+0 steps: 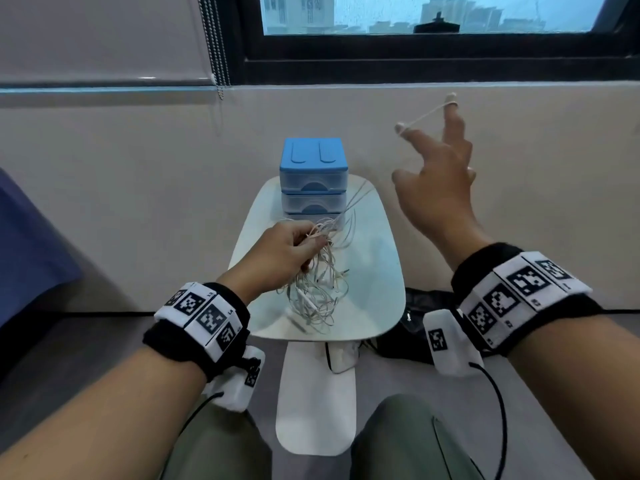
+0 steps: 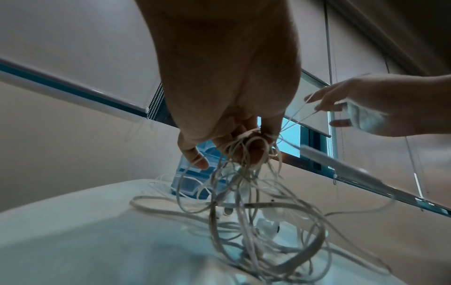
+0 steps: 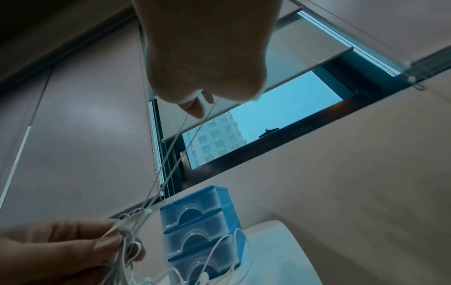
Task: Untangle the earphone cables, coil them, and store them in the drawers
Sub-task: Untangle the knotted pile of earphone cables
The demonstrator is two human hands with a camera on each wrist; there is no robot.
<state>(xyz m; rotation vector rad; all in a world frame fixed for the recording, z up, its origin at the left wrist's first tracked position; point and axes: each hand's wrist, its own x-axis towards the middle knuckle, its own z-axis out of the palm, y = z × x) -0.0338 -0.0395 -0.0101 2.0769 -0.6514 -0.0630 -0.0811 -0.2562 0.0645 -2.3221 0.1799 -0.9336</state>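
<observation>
None of the earphone cables (image 1: 317, 271) is coiled yet: the left hand (image 1: 284, 252) grips the tangle above the white table (image 1: 377, 271), while the right hand (image 1: 438, 174), fingers spread wide, lifts one strand up to the right. Three drawers (image 1: 313, 180) at the table's far end sit closed.

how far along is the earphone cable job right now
Done: nothing stored; the drawers look shut. In hand: the left hand grips the tangled cables over the table, while the raised right hand draws one strand out. Left: untangling, coiling, storing.
</observation>
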